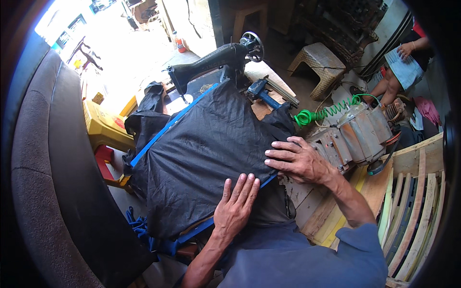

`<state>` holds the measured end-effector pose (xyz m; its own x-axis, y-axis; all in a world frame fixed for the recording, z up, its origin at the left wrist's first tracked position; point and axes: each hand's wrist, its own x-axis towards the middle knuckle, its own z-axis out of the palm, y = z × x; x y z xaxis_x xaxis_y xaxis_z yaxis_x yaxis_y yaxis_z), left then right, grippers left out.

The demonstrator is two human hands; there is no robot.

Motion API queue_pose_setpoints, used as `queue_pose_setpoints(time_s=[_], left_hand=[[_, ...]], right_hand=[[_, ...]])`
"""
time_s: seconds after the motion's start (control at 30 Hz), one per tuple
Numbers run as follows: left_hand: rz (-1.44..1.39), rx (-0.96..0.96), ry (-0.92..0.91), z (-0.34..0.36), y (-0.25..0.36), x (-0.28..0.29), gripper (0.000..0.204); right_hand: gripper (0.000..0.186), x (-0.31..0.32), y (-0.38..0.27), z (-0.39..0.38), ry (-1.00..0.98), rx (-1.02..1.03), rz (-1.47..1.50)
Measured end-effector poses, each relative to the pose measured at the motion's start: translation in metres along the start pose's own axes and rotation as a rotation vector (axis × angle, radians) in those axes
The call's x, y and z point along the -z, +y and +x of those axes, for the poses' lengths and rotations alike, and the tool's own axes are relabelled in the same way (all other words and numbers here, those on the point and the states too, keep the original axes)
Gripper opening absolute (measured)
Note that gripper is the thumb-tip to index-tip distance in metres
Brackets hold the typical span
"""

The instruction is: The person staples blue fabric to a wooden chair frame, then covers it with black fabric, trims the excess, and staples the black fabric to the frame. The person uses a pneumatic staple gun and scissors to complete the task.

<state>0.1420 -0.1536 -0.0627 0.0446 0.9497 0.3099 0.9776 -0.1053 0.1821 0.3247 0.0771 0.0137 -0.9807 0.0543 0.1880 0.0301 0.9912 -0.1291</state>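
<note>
A large sheet of black fabric (201, 149) lies spread over the surface before me, creased and hanging down at its left side. My left hand (235, 204) rests flat on its near edge, fingers stretched out. To the right, my right hand (300, 161) lies on the fabric with fingers spread and slightly bent. A blue strip (168, 126) runs along the fabric's far left edge, and more blue shows under the near edge. Beyond the cloth stands a black sewing machine (211, 62) with a handwheel. Neither hand holds anything that I can see.
A blue staple gun (265, 93) lies behind the fabric. A green coiled hose (326, 113) runs to a rusty machine (362, 132) on the right. A yellow stool (108, 125) and dark padded panel (79, 168) stand left; slatted wood (408, 216) lies right. Another person (408, 57) sits far right.
</note>
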Motion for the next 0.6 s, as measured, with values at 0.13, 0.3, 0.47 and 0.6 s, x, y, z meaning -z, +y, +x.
queue_pose_setpoints(time_s=[0.13, 0.3, 0.47, 0.6], left_hand=[[-0.016, -0.01, 0.005, 0.002, -0.001, 0.0, 0.057], [-0.04, 0.0, 0.039, 0.002, -0.003, -0.002, 0.056], [-0.077, -0.002, 0.023, -0.001, 0.002, -0.004, 0.058], [-0.088, -0.028, 0.036, -0.004, 0.004, -0.008, 0.055]], right_hand=[[0.044, 0.014, 0.018, 0.008, 0.024, 0.219, -0.121], [0.036, 0.016, 0.017, 0.01, 0.098, 0.354, -0.187], [0.03, 0.008, 0.006, -0.006, 0.154, 0.348, -0.222], [0.028, 0.0, 0.003, -0.019, 0.137, 0.295, -0.211]])
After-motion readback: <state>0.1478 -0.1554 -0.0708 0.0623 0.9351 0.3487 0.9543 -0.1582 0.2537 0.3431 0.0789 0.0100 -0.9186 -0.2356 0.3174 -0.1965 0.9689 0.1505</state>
